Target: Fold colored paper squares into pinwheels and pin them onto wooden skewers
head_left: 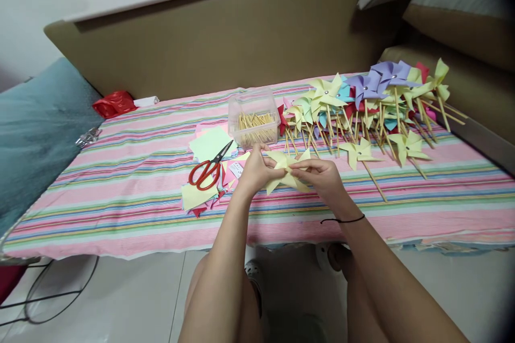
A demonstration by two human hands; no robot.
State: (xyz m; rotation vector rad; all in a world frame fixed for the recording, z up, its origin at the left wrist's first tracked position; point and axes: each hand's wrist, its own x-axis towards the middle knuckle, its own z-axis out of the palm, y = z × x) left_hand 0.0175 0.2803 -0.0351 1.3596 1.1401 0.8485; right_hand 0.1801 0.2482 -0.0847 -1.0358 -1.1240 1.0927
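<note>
A pale yellow paper pinwheel [287,183] is held between my two hands, above the front part of the striped cloth. My left hand [258,170] pinches its left side near the centre, thumb pointing inward. From the other side, my right hand [319,174] has fingertips closed at the pinwheel's middle. No stick shows on this pinwheel, and its centre is partly covered by my fingers. Just behind my hands stands a clear plastic box [252,97] with many thin wooden sticks [255,124]. Red-handled scissors [211,168] lie left of my left hand.
Finished pinwheels [366,91] in yellow, purple, red and blue pile up at the right. Two yellow ones [359,154] lie nearer. Under the scissors are coloured paper sheets [197,194]. A red plastic bag [115,104] sits at the back left, beside a blue cushion [44,134].
</note>
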